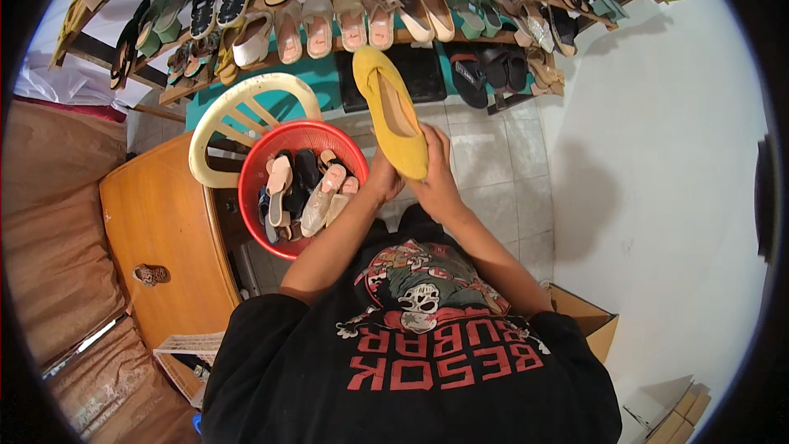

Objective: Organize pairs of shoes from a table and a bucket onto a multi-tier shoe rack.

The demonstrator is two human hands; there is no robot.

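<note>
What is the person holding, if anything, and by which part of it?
A yellow shoe, held by its near end: the right hand grips the right side; the left hand is at the left, its fingers partly hidden.

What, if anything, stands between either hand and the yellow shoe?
Nothing visible: the right hand holds the yellow shoe directly at its near end. The left hand is partly hidden behind it. The red basket stands off to the left.
</note>
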